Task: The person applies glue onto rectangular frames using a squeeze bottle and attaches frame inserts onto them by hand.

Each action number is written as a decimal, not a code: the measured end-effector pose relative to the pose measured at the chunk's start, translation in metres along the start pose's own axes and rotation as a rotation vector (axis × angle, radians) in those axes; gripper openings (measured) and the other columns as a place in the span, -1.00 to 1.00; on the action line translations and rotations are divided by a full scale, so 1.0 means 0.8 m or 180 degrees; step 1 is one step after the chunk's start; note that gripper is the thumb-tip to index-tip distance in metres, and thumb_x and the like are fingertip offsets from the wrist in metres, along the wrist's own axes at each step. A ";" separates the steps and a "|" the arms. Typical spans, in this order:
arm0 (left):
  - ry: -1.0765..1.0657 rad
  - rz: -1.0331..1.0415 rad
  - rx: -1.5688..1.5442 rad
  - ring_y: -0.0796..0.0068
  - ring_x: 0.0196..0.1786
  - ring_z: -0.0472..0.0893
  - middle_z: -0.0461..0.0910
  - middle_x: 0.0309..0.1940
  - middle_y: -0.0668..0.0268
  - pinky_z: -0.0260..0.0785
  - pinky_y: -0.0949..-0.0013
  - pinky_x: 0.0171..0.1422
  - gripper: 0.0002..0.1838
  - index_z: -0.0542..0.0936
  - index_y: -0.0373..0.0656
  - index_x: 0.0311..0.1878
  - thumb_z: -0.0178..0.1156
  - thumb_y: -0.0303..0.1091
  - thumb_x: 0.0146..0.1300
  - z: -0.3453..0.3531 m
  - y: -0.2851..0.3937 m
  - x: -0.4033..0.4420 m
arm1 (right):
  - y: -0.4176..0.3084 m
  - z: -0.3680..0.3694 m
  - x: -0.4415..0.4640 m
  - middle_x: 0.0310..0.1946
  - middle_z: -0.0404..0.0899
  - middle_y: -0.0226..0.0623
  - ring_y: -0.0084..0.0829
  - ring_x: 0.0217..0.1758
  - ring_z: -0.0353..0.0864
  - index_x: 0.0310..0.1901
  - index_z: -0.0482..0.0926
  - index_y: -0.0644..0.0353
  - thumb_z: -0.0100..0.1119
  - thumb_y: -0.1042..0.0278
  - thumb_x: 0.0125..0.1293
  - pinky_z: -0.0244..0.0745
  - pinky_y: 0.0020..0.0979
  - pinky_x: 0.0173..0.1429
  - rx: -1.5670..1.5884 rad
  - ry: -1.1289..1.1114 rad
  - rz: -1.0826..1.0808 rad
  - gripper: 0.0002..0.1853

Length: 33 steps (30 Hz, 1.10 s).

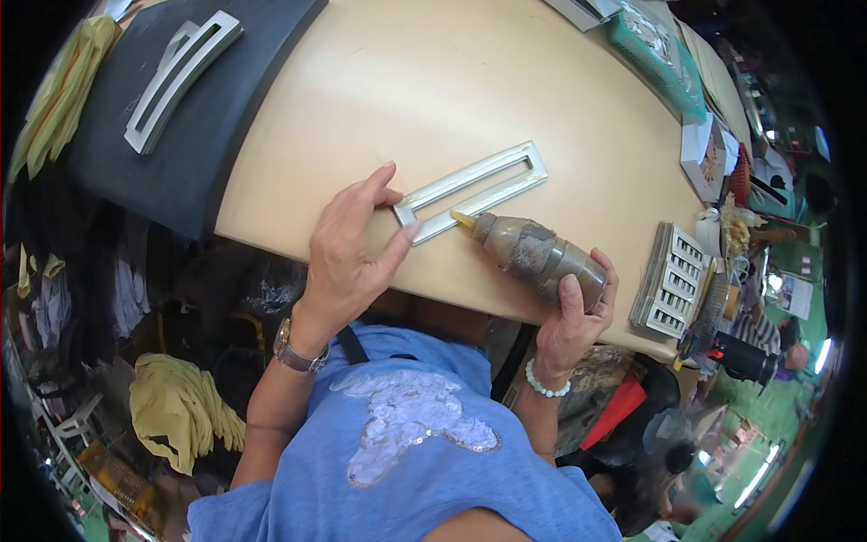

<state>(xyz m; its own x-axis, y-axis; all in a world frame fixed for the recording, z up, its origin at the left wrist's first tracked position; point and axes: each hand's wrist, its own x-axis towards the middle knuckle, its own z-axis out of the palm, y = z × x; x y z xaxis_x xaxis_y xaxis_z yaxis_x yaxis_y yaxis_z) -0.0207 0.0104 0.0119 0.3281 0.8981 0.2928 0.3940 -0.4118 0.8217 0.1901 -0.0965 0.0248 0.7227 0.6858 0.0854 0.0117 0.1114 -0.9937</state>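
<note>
A pale rectangular frame with a long slot lies slanted on the light tabletop. At its left end my left hand grips the frame between thumb and fingers. My right hand is wrapped round the base of a grimy, tape-bound bottle. The bottle is tilted, and its yellow nozzle tip touches or hovers just over the frame's lower long side, near the left end.
A dark board at the left bears another slotted frame. Small slotted pieces stand stacked at the table's right edge. A green tray and a box sit at the upper right. Yellow cloth hangs lower left.
</note>
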 end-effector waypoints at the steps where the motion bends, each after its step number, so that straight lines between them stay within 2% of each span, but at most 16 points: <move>1: 0.0036 -0.0007 -0.0020 0.29 -0.03 0.58 0.59 -0.15 0.15 0.36 0.28 0.18 -0.37 0.37 -0.26 0.27 0.25 -0.59 0.06 0.001 -0.002 -0.001 | 0.000 0.002 -0.004 -0.16 0.52 -0.30 -0.51 -0.11 0.52 0.07 0.44 0.31 0.40 0.48 0.07 0.44 -0.49 0.04 -0.0005 -0.0026 0.0003 -0.49; 4: 0.0002 -0.0061 -0.0028 0.29 -0.03 0.58 0.60 -0.18 0.15 0.35 0.27 0.20 -0.42 0.37 -0.27 0.26 0.16 -0.64 0.10 0.001 0.000 0.001 | 0.001 0.004 -0.012 -0.16 0.52 -0.31 -0.52 -0.11 0.52 0.06 0.44 0.31 0.42 0.46 0.05 0.44 -0.49 0.05 0.0029 -0.0131 0.0057 -0.48; 11: -0.0025 -0.0187 -0.0111 0.30 -0.04 0.59 0.61 -0.20 0.16 0.35 0.28 0.20 -0.40 0.38 -0.24 0.27 0.18 -0.65 0.09 0.002 0.002 0.003 | -0.001 0.014 -0.025 -0.12 0.50 -0.32 -0.54 -0.08 0.51 0.09 0.42 0.30 0.41 0.45 0.06 0.44 -0.48 0.05 0.0089 -0.0367 0.0175 -0.46; 14: -0.0013 -0.0175 -0.0112 0.31 -0.05 0.59 0.61 -0.20 0.16 0.36 0.29 0.18 -0.40 0.39 -0.23 0.26 0.18 -0.65 0.08 0.001 0.000 0.002 | -0.007 -0.001 -0.012 -0.06 0.51 -0.27 -0.43 -0.03 0.55 0.12 0.41 0.29 0.34 0.35 0.13 0.48 -0.42 0.10 0.0741 -0.0632 0.0808 -0.48; 17: 0.0045 -0.0141 -0.0125 0.28 -0.08 0.59 0.60 -0.21 0.16 0.38 0.27 0.12 -0.40 0.39 -0.25 0.25 0.19 -0.65 0.06 0.002 0.000 0.003 | -0.018 -0.014 0.009 0.02 0.53 -0.16 -0.23 0.05 0.57 0.14 0.40 0.29 0.23 0.26 0.19 0.51 -0.27 0.17 0.1637 -0.0069 0.1561 -0.49; 18: 0.0088 -0.0109 -0.0137 0.25 -0.10 0.58 0.60 -0.23 0.16 0.39 0.24 0.08 -0.40 0.40 -0.25 0.24 0.20 -0.65 0.05 0.003 -0.001 0.002 | 0.001 -0.046 0.032 0.17 0.44 -0.06 -0.07 0.21 0.46 0.22 0.35 0.26 0.17 0.15 0.23 0.44 -0.05 0.28 0.2484 -0.0398 0.1708 -0.43; 20: 0.0131 -0.0042 -0.0104 0.22 -0.12 0.58 0.60 -0.25 0.16 0.39 0.22 0.03 -0.41 0.40 -0.27 0.23 0.21 -0.65 0.05 0.006 -0.003 0.003 | -0.014 -0.032 0.064 0.15 0.46 -0.04 -0.08 0.22 0.45 0.19 0.38 0.26 0.17 0.15 0.23 0.43 -0.06 0.28 0.3199 -0.0236 0.1728 -0.45; 22: 0.0158 0.0039 -0.0016 0.22 -0.12 0.58 0.60 -0.24 0.16 0.39 0.23 0.03 -0.42 0.40 -0.28 0.22 0.21 -0.64 0.06 0.009 -0.004 0.001 | -0.018 -0.028 0.102 0.09 0.50 -0.05 -0.15 0.17 0.50 0.13 0.41 0.27 0.16 0.20 0.26 0.49 -0.12 0.20 0.2451 -0.0342 0.1153 -0.53; 24: 0.0111 0.0060 -0.0013 0.25 -0.11 0.58 0.60 -0.20 0.13 0.40 0.26 0.05 -0.42 0.38 -0.31 0.24 0.21 -0.62 0.09 0.009 -0.008 -0.001 | -0.008 -0.022 0.139 -0.09 0.57 -0.16 -0.35 -0.03 0.57 -0.02 0.48 0.25 0.16 0.26 0.28 0.53 -0.28 0.03 0.1565 0.0156 0.0830 -0.69; 26: 0.0057 0.0049 0.0020 0.34 -0.08 0.60 0.60 -0.16 0.14 0.41 0.31 0.10 -0.42 0.37 -0.30 0.27 0.20 -0.64 0.12 0.008 -0.007 -0.002 | 0.005 -0.018 0.167 -0.27 0.56 -0.31 -0.47 -0.24 0.57 -0.19 0.47 0.28 0.20 0.40 0.25 0.51 -0.41 -0.14 0.0375 -0.0015 0.0212 -0.82; 27: 0.0047 0.0052 -0.0050 0.33 -0.06 0.59 0.60 -0.16 0.14 0.40 0.31 0.12 -0.41 0.36 -0.31 0.27 0.21 -0.63 0.12 0.008 -0.009 -0.003 | 0.013 -0.010 0.177 -0.39 0.48 -0.39 -0.57 -0.31 0.51 -0.29 0.44 0.22 0.22 0.36 0.26 0.44 -0.42 -0.25 -0.0016 0.0142 0.0034 -0.83; 30: 0.0000 0.0066 0.0001 0.32 -0.05 0.58 0.60 -0.15 0.13 0.39 0.30 0.14 -0.41 0.36 -0.31 0.27 0.23 -0.62 0.11 0.007 -0.007 -0.003 | 0.028 0.006 0.193 -0.40 0.50 -0.32 -0.43 -0.34 0.54 -0.28 0.47 0.22 0.21 0.33 0.24 0.45 -0.36 -0.26 -0.1925 0.0177 -0.0430 -0.83; 33: 0.0008 0.0046 -0.0020 0.31 -0.03 0.57 0.59 -0.15 0.13 0.38 0.28 0.15 -0.40 0.37 -0.30 0.27 0.25 -0.60 0.10 0.010 -0.008 -0.005 | -0.010 0.036 0.155 -0.37 0.53 -0.20 -0.20 -0.30 0.55 -0.30 0.50 0.24 0.17 0.32 0.21 0.46 -0.24 -0.19 -0.3328 0.0611 -0.2551 -0.83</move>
<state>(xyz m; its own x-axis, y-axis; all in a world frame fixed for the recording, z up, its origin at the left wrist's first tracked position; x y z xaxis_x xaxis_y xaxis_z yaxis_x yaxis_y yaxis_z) -0.0177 0.0083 0.0021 0.3315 0.8925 0.3059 0.3838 -0.4237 0.8205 0.2595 0.0085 0.0458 0.3511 0.5693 0.7434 0.9362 -0.2262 -0.2689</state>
